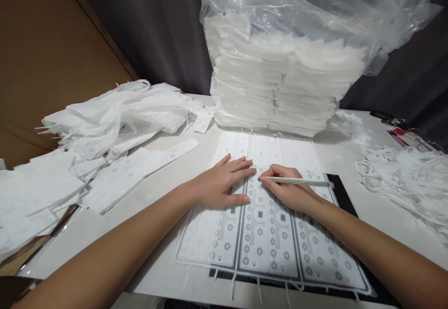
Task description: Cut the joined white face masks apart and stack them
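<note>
My left hand (224,183) lies flat with fingers spread on a thin white sheet (259,241) patterned with rows of grey circles, small squares and long panels. My right hand (292,197) grips a slim pale pen-like tool (301,180), its dark tip touching or just above the sheet near my left fingertips. Whether that tip is a nib or a blade cannot be made out. Under the sheet, a black board (339,197) shows along the right side and the near edge. Narrow white strips stick out past the sheet's near edge.
A tall stack of white sheets (280,85) under clear plastic (308,1) stands at the back. Crumpled white sheets (115,117) and flat cut panels (129,173) lie left. A tangle of white strips (409,173) lies right, with small items (399,131) behind it on the table.
</note>
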`<state>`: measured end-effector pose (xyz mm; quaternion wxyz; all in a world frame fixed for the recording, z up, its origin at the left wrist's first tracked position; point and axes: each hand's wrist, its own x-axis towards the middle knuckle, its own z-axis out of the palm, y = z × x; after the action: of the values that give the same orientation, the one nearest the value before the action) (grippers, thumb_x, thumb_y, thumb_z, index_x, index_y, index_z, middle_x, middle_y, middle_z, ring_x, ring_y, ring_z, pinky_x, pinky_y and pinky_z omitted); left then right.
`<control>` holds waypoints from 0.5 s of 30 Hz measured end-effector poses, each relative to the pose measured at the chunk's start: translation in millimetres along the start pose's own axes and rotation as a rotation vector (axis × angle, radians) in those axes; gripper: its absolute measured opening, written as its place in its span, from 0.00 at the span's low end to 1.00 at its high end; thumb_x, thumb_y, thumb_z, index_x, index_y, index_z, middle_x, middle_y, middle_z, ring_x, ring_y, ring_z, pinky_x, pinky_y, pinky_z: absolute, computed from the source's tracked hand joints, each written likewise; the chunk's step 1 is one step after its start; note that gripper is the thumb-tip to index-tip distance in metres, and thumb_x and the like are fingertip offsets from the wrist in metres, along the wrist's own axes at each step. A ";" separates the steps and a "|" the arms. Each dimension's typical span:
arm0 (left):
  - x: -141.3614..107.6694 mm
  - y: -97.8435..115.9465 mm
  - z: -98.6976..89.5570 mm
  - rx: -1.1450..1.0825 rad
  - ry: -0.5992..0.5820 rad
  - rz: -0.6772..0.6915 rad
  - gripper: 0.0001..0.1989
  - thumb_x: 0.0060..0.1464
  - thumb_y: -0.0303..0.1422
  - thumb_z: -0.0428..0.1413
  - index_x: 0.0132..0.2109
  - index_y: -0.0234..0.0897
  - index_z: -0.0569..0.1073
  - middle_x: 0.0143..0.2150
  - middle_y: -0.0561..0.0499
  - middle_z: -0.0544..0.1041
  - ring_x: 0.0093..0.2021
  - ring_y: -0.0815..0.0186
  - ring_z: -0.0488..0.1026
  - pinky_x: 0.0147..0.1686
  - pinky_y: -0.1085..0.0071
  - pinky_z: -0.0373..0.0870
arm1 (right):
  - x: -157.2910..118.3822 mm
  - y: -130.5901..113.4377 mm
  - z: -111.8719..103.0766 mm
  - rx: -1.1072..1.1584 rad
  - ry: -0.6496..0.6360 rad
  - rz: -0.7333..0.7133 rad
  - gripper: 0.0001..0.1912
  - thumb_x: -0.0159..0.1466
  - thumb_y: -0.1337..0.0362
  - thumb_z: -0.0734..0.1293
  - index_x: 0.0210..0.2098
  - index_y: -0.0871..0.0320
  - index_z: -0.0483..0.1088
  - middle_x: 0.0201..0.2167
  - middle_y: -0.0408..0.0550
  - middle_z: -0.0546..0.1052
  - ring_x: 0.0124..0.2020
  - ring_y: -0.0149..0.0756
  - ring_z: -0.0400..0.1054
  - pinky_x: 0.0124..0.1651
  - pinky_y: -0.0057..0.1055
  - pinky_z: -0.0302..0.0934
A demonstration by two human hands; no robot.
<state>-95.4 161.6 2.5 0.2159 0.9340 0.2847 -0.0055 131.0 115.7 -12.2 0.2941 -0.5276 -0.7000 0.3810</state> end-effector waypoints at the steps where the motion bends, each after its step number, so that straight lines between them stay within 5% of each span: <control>1: 0.1 -0.3 0.1 0.008 0.003 -0.001 0.37 0.58 0.57 0.46 0.68 0.43 0.52 0.70 0.46 0.48 0.70 0.51 0.42 0.66 0.48 0.33 | 1.6 0.6 -1.2 0.021 0.005 0.041 0.08 0.62 0.63 0.62 0.28 0.56 0.69 0.26 0.44 0.75 0.26 0.33 0.66 0.26 0.29 0.57; 15: 1.1 -0.2 0.7 0.069 0.000 -0.009 0.36 0.59 0.57 0.44 0.67 0.41 0.54 0.70 0.46 0.51 0.69 0.50 0.44 0.65 0.44 0.36 | 6.6 -3.2 -4.5 0.002 0.007 0.128 0.08 0.61 0.63 0.63 0.26 0.56 0.69 0.25 0.45 0.75 0.27 0.34 0.67 0.28 0.30 0.57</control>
<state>-94.5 162.1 1.7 0.1833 0.9396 0.2886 -0.0162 131.3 122.6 -7.0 0.2721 -0.5723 -0.6633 0.3979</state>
